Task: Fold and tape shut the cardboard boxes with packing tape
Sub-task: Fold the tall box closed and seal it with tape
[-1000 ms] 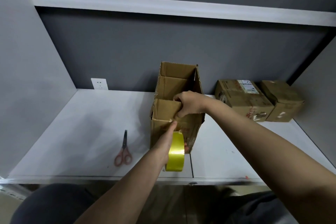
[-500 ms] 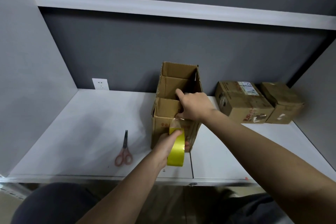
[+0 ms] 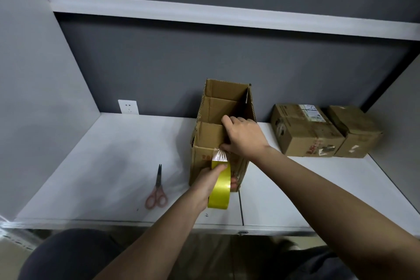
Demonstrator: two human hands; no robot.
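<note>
A tall brown cardboard box (image 3: 205,141) stands on the white shelf, its far flaps upright and its near flap folded inward. My right hand (image 3: 244,136) lies over the near top edge, fingers on the flap and thumb pressing the tape end against the front face. My left hand (image 3: 210,178) grips a yellow tape roll (image 3: 220,191) in front of the box. A short clear strip of tape (image 3: 220,155) runs from the roll up to my right thumb.
Orange-handled scissors (image 3: 157,191) lie on the shelf (image 3: 113,157) left of the box. Two closed cardboard boxes (image 3: 302,132) (image 3: 355,132) sit at the back right. A wall socket (image 3: 128,107) is at the back left. Grey walls enclose both sides.
My left hand has drawn the roll downward and toward me, stretching a strip of tape. My right hand shifted over the near flap and now pins the tape end.
</note>
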